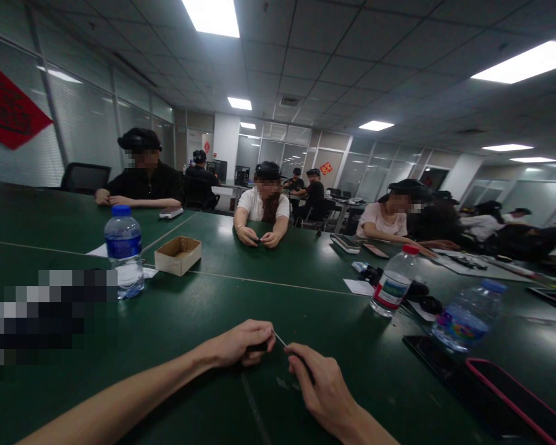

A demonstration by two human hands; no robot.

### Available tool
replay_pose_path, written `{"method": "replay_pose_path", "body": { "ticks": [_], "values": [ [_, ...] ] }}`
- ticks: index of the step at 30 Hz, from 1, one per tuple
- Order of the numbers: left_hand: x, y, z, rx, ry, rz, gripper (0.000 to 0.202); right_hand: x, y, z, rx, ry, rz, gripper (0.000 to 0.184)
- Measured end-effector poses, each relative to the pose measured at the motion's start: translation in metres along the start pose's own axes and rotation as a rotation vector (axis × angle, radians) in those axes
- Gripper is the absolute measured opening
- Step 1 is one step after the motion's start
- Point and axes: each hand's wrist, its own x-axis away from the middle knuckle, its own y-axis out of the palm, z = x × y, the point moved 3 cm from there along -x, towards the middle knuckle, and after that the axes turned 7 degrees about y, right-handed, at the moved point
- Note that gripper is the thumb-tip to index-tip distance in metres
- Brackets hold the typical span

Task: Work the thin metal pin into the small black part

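Observation:
My left hand (238, 345) rests on the green table (269, 309), its fingers curled round a small dark object that I cannot name. My right hand (322, 386) is closed in a pinch just right of it. A thin pale pin or wire (280, 339) runs between the two hands, its right end in my right fingertips and its left end at the dark object. Both forearms reach in from the bottom edge.
A blue-capped water bottle (123, 250) and an open cardboard box (178, 254) stand at the left. A red-capped bottle (393, 283), a lying blue-capped bottle (467, 315) and a pink-edged dark phone (514, 402) are at the right. Several people sit round the far side.

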Motion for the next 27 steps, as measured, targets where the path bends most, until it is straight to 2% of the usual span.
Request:
{"method": "replay_pose_path", "body": {
  "ticks": [4,10,14,27],
  "values": [
    [0.000,0.001,0.002,-0.035,-0.005,0.026,0.037,0.000,0.001,0.000,0.007,-0.010,0.018,0.022],
    [0.001,0.014,0.006,-0.340,-0.032,-0.010,0.029,-0.001,0.002,0.003,0.019,0.024,0.045,0.023],
    [0.000,0.013,0.002,-0.210,-0.095,0.009,0.032,-0.002,0.002,0.003,-0.002,0.026,0.030,0.024],
    [-0.003,-0.003,-0.007,0.043,-0.016,0.078,0.039,-0.002,0.002,0.000,-0.013,0.012,0.043,0.022]
  ]
}}
